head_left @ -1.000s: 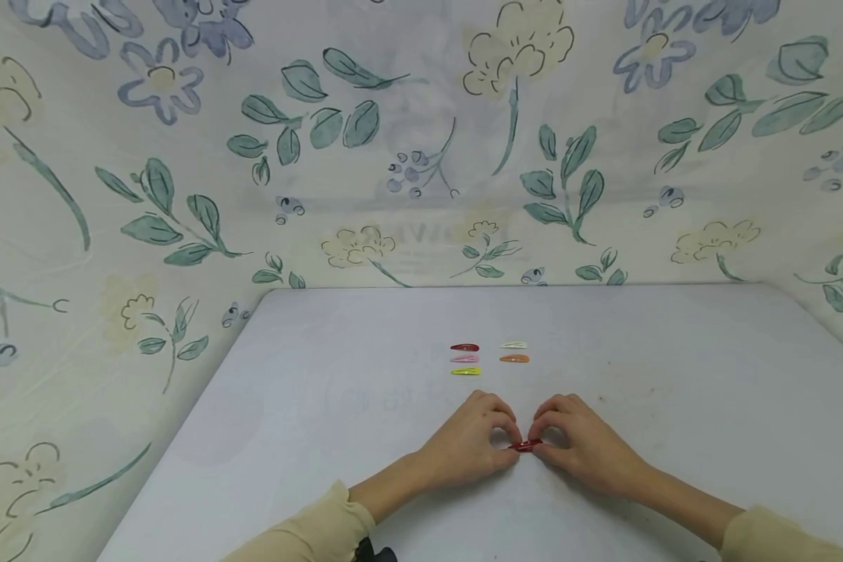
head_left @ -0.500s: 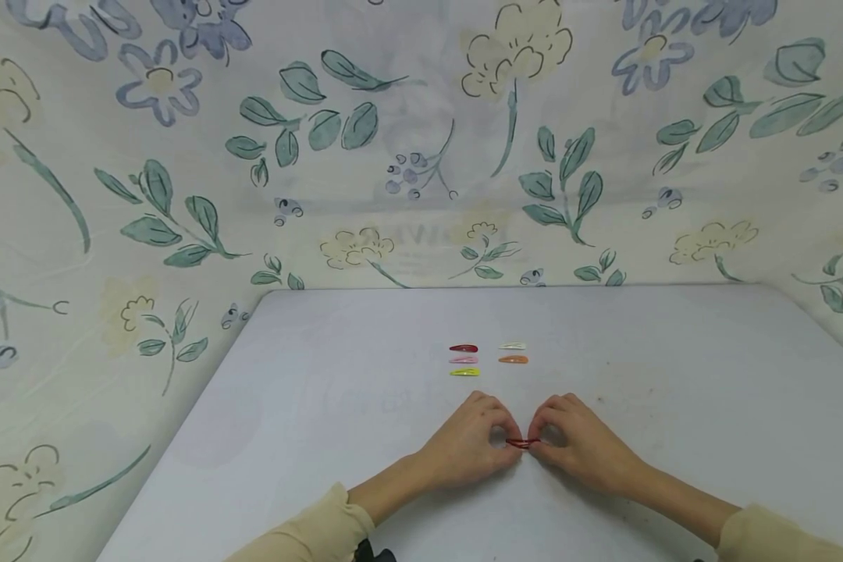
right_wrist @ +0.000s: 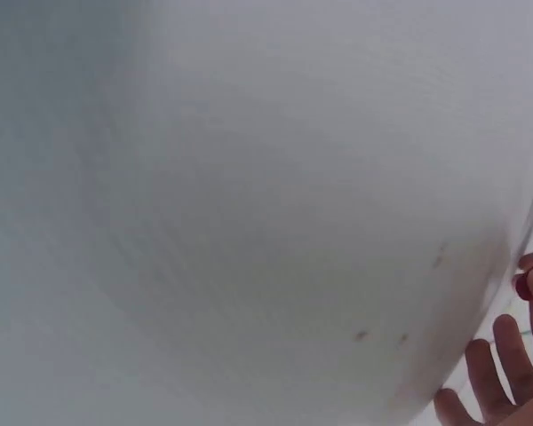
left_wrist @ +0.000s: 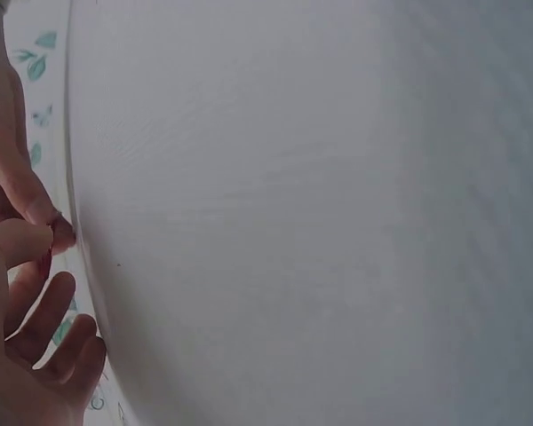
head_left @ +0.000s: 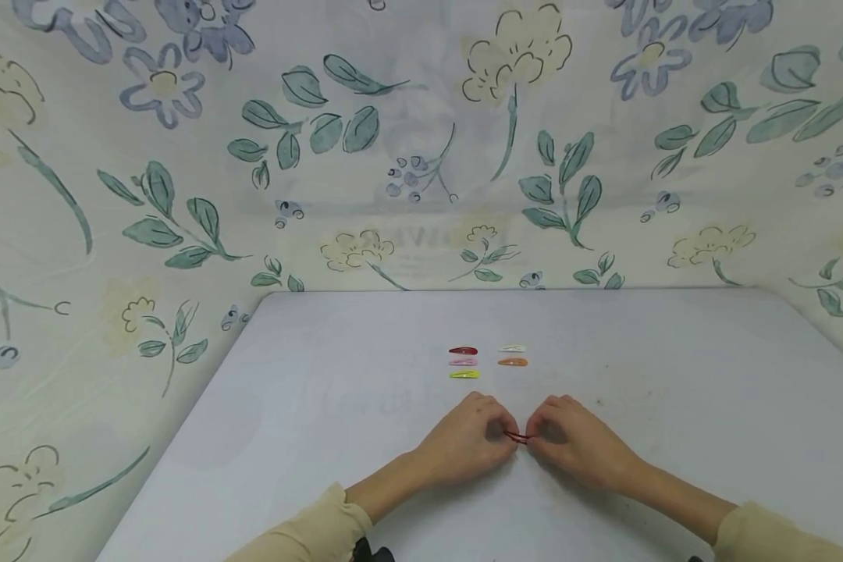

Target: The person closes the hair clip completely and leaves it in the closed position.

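In the head view a dark red snap hair clip (head_left: 516,438) spans the small gap between my two hands, its thin arms seen slightly apart. My left hand (head_left: 464,441) pinches its left end between thumb and finger. The right end is pinched by my right hand (head_left: 579,446). Fingertips hide both ends. A sliver of the red clip (left_wrist: 46,263) shows at the left edge of the left wrist view. At the right edge of the right wrist view, the clip's red end (right_wrist: 523,286) peeks out by the fingers.
Beyond the hands, a dark red clip (head_left: 464,350), a pink clip (head_left: 463,362) and a yellow clip (head_left: 464,375) lie in a column on the white table (head_left: 323,390). A white clip (head_left: 513,349) and an orange clip (head_left: 513,362) lie right of them. Floral cloth (head_left: 421,250) rises behind.
The held red clip, seen flatter and more solid a second ago, now shows two arms apart. Both hands have shifted very slightly, still pinching it. The clips on the table stay put.
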